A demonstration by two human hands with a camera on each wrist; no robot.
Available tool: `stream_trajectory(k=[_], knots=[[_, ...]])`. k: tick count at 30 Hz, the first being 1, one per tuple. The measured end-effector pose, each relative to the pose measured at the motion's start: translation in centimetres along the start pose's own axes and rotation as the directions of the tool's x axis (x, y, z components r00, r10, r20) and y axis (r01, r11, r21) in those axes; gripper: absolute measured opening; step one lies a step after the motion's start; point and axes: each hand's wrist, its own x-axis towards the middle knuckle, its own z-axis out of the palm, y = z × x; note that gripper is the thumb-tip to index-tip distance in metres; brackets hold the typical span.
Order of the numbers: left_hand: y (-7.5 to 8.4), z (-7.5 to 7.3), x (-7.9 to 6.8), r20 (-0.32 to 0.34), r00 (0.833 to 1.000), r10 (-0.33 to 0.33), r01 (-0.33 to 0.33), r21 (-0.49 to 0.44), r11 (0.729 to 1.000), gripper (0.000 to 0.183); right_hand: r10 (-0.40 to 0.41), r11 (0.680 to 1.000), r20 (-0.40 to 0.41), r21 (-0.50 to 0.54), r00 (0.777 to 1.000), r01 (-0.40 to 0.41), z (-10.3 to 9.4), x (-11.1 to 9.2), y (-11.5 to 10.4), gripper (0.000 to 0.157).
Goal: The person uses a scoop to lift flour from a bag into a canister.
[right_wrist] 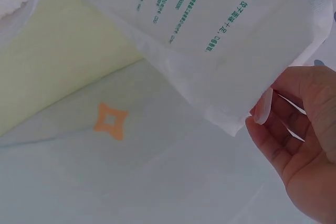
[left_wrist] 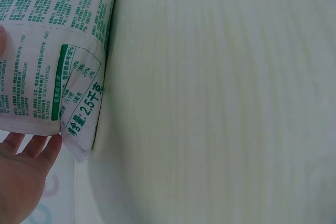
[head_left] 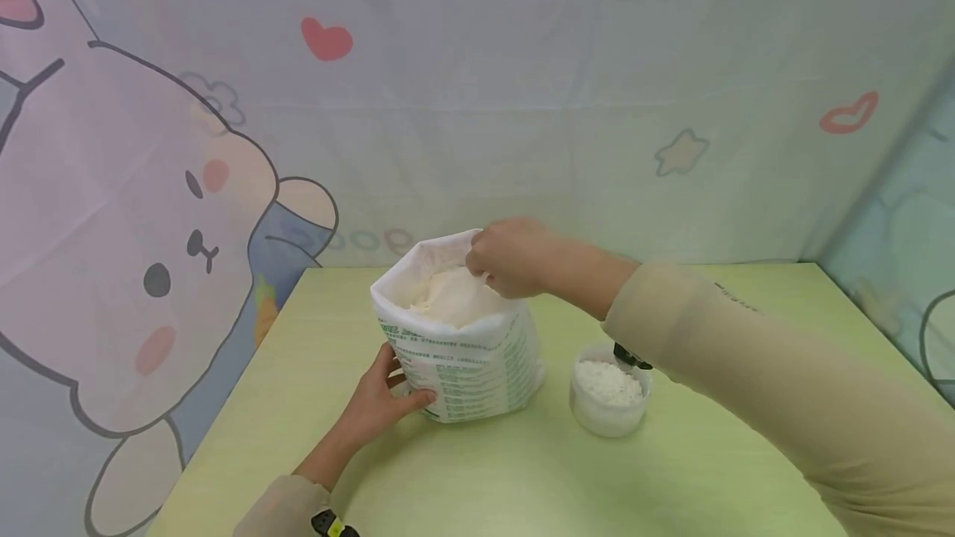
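An open-topped flour bag [head_left: 466, 371], white with green print, stands on the table with pale flour [head_left: 455, 295] inside. My left hand [head_left: 384, 400] grips its lower left side, thumb across the front; in the left wrist view, fingers [left_wrist: 35, 145] lie along the bag's bottom edge. My right hand [head_left: 515, 259] is bent over the bag's right rim. In the right wrist view its fingers pinch a small translucent white piece [right_wrist: 264, 107] with a rounded end, like a handle's tip, beside the bag's corner. I cannot tell what is attached to it.
To the right of the bag, below the right forearm, is a round white tub [head_left: 608, 417] holding white flour [head_left: 610, 382]. The pale green table [head_left: 485, 487] ends at a cloth backdrop [head_left: 485, 106] printed with a rabbit and hearts.
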Motion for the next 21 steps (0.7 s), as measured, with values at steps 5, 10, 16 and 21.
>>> stream_trajectory(k=[5,10,16,21], knots=[[0.1,0.0,-0.1,-0.004,1.000,-0.004,0.004,0.001,1.000,0.076,0.028,1.000,0.019,0.010,0.999,-0.029,0.2,0.4,-0.5,0.008],[0.2,0.1,-0.2,-0.003,1.000,0.016,-0.016,0.000,1.000,0.076,0.010,1.000,0.018,0.007,1.000,-0.010,0.5,0.8,-1.0,0.010],[0.2,0.2,-0.2,0.006,1.000,0.024,-0.024,-0.008,1.000,0.075,-0.019,1.000,-0.008,0.021,1.000,0.019,1.0,1.4,-1.4,0.008],[0.1,0.2,-0.3,0.012,0.999,0.042,-0.042,-0.006,0.999,0.075,-0.037,0.999,-0.031,0.025,0.999,0.037,1.2,1.6,-1.7,0.009]])
